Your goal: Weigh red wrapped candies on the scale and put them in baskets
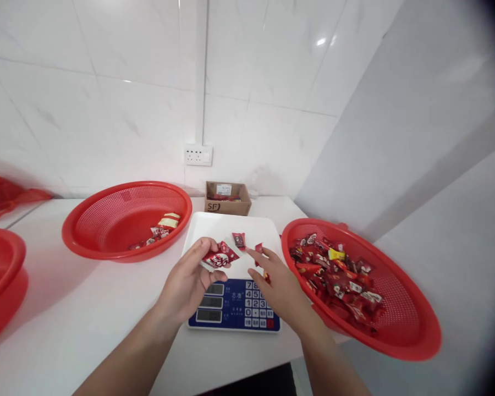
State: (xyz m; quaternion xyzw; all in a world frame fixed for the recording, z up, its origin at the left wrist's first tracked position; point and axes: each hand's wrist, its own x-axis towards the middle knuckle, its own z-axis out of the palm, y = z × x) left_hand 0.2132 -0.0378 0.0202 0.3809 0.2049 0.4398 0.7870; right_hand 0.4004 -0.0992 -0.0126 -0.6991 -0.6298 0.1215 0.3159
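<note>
scale (233, 318): between left basket (107, 234) and right basket (402, 308) | carton (227, 208): behind scale | packets (342, 283): in right basket

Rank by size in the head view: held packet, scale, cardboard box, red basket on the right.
1. Red basket on the right
2. Scale
3. Cardboard box
4. Held packet, partly covered by the left hand

Lighting: bright, white. Glare: spots on tiled wall (256, 60), high above right hand (277, 278). Shadows: soft, on tabletop (107, 313) left of left hand (188, 283). Distortion: outer edges stretched; blurred dark border far right of right hand.
</note>
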